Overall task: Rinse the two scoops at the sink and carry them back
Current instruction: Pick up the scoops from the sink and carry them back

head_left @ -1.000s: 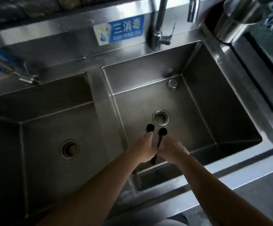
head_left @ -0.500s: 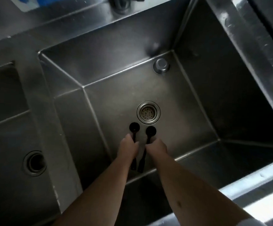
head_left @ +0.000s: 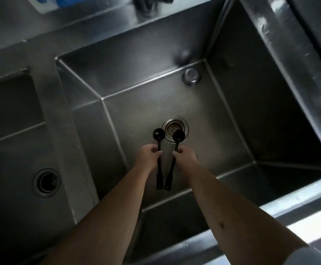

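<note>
Left grip [head_left: 149,155] grasps the left scoop [head_left: 159,150] by its handle, fingers curled round it; right grip [head_left: 185,156] grasps the right scoop [head_left: 176,148] the same way. Both black scoops hang side by side over the right basin, bowls away from the person, handle ends near each other but apart. Steel sink surface [head_left: 46,54] fills the view, dim light. Right basin [head_left: 156,77] is deep, steep walls all round, open room on every side of the hands. Left basin [head_left: 12,150] lies past the divider ridge [head_left: 60,131], with its own drain [head_left: 46,182]. Bright front rim [head_left: 297,224] runs low right. Strainer drain [head_left: 175,129] sits under the right scoop's bowl. Round overflow fitting [head_left: 191,75] at the back corner. Blue label [head_left: 60,1] top left, blurred.
</note>
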